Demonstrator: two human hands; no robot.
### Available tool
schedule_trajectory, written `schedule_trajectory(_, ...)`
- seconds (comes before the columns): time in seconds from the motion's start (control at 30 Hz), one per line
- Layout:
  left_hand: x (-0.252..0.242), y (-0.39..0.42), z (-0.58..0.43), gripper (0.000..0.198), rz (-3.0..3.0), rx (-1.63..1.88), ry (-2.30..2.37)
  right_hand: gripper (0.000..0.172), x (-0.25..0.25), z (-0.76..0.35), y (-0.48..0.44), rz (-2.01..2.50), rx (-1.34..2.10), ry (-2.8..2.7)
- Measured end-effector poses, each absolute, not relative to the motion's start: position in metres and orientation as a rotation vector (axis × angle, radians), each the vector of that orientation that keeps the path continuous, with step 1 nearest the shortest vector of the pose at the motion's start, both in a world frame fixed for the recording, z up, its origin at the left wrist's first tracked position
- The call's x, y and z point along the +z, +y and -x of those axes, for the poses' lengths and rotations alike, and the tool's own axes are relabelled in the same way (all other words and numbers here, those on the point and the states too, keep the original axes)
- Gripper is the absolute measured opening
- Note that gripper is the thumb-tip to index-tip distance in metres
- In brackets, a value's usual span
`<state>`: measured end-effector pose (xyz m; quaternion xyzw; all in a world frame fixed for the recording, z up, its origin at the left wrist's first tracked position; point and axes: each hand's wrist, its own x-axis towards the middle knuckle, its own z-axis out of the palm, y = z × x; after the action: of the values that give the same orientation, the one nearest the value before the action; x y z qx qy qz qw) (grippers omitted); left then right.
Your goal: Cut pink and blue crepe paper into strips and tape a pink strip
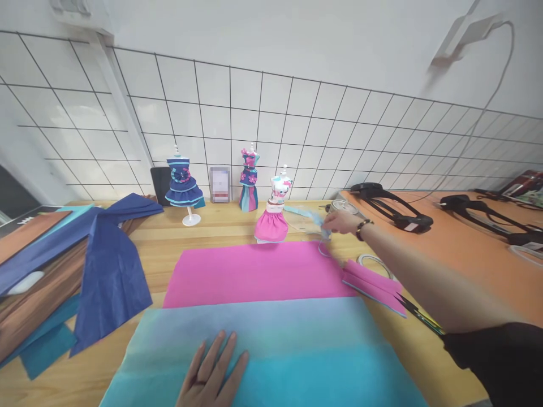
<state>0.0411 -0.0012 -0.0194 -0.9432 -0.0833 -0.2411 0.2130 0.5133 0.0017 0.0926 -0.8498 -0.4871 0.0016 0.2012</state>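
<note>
My left hand (214, 367) lies flat with fingers spread on a blue-to-turquoise sheet (297, 350) at the near edge of the wooden table. Behind it lies a pink sheet (254, 274). My right hand (341, 222) reaches far forward and is pinched on a light blue ribbon (307, 216) that trails toward a small mannequin with a pink skirt (274, 217). A folded pink piece (373, 285) lies under my right forearm.
Two more dressed mannequins, a dark blue one (183, 186) and a blue-pink one (249, 180), stand by the tiled wall. Dark blue sheets (108, 265) lie at left. Scissors (419, 314) lie right of the folded piece; a tape roll (341, 206) and black headsets (394, 209) sit on the orange table.
</note>
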Motion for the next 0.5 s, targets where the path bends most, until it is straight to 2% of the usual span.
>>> schedule_trajectory(0.1,-0.02,0.0,-0.041,0.054,2.619,-0.69,-0.217,0.028,0.061,-0.502,0.004,2.552,0.207,-1.313)
schedule_trajectory(0.23,-0.019,0.0,-0.041,0.057,2.643,-0.694,-0.232,0.03,0.045,-0.494,0.005,2.628,0.285,-1.266)
schedule_trajectory(0.43,-0.02,0.001,-0.041,0.056,2.667,-0.747,-0.249,0.018,0.085,-0.505,-0.009,2.429,0.274,-1.336)
schedule_trajectory(0.5,-0.021,0.002,-0.041,0.057,2.66,-0.745,-0.234,0.019,0.105,-0.508,-0.015,2.335,0.256,-1.345)
